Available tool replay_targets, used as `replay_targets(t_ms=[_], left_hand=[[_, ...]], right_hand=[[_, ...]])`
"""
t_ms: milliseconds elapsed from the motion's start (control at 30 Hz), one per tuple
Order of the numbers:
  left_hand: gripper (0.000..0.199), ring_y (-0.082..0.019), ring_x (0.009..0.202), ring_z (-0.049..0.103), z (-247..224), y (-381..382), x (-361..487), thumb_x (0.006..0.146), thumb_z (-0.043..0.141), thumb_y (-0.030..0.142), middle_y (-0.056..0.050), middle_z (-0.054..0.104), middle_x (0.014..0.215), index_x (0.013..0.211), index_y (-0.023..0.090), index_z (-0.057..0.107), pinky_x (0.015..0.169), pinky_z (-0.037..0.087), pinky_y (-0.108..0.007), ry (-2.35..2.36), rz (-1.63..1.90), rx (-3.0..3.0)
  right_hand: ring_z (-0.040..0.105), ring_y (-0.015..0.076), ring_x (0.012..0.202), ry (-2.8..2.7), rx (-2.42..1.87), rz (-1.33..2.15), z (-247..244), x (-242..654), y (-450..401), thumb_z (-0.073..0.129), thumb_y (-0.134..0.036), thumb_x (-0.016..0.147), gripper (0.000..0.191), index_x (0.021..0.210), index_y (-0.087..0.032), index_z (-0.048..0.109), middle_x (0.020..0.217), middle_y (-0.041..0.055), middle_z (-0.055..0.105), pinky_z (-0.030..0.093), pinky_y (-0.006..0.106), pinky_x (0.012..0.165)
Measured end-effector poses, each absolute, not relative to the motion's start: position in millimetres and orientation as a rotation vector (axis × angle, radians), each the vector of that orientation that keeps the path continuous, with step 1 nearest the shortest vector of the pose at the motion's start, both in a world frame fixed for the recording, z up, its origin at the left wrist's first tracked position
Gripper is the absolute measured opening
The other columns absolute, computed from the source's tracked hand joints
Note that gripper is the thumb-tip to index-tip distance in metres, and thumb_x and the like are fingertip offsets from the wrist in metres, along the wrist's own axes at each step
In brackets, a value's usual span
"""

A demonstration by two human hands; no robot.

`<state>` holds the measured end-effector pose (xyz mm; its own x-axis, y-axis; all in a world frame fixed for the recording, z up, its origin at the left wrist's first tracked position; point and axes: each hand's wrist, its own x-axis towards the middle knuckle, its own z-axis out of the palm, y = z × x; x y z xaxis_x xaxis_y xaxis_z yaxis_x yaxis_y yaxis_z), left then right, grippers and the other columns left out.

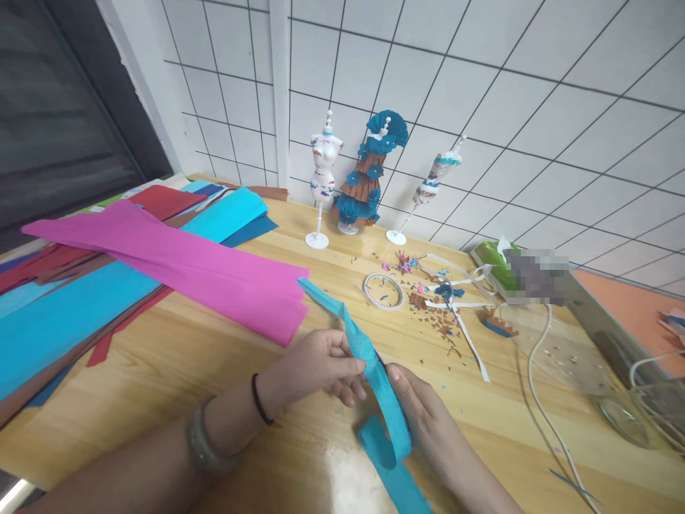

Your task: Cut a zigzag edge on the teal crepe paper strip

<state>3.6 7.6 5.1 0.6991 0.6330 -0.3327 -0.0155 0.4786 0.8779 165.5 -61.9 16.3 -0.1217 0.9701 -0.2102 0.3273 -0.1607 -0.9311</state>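
Note:
A long turquoise crepe paper strip (pixel 362 350) runs between my two hands above the wooden table. My left hand (pixel 329 364) pinches its left edge, thumb against the paper and the other fingers loosely curled. On the opposite edge, my right hand (pixel 420 407) grips the strip, its thumb showing and most of its fingers hidden. A small dark edge shows by the right thumb, too little to name. The strip's narrow far end points toward a pink crepe paper sheet (pixel 214 275). Its near end curls and hangs down to the bottom of the view.
Stacked coloured paper (pixel 80 300) covers the left. Two bare mannequins (pixel 324 168) (pixel 436 178) flank a mannequin in a brown and blue paper dress (pixel 369 175). A tape roll (pixel 384 291), paper scraps (pixel 442 321), a white cable (pixel 538 357) and a green tissue pack (pixel 492 260) lie rightward.

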Motion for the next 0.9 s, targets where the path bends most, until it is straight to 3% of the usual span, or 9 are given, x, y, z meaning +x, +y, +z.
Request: replay_targets(t_ms=[267,567,900], left_hand=[[0.028,-0.012,0.057,0.06,8.7,6.7,4.2,0.066,0.068,0.032,-0.003,0.062,0.068,0.078,0.011,0.054,0.051,0.047,-0.023,0.696,0.44,0.915],[0.027,-0.012,0.057,0.06,9.0,8.5,3.7,0.067,0.067,0.031,-0.004,0.063,0.068,0.08,0.011,0.054,0.051,0.046,-0.022,0.668,0.434,0.874],[0.026,-0.012,0.059,0.06,9.3,8.9,3.5,0.068,0.066,0.03,-0.004,0.063,0.068,0.082,0.011,0.055,0.051,0.046,-0.021,0.683,0.43,0.868]], right_hand=[[0.049,0.015,0.062,-1.399,-1.559,1.343,16.1,166.2,-63.8,0.028,-0.048,0.09,0.044,0.08,-0.017,0.057,0.07,0.0016,0.054,0.042,0.025,0.059],[0.053,0.0182,0.075,-1.471,-1.517,1.283,12.3,167.5,-64.1,0.028,-0.048,0.09,0.046,0.08,-0.016,0.06,0.08,0.0043,0.061,0.041,0.026,0.068],[0.051,0.0166,0.072,-1.487,-1.508,1.286,15.1,165.0,-66.3,0.027,-0.044,0.092,0.044,0.081,-0.017,0.059,0.077,0.0031,0.059,0.039,0.025,0.068]])
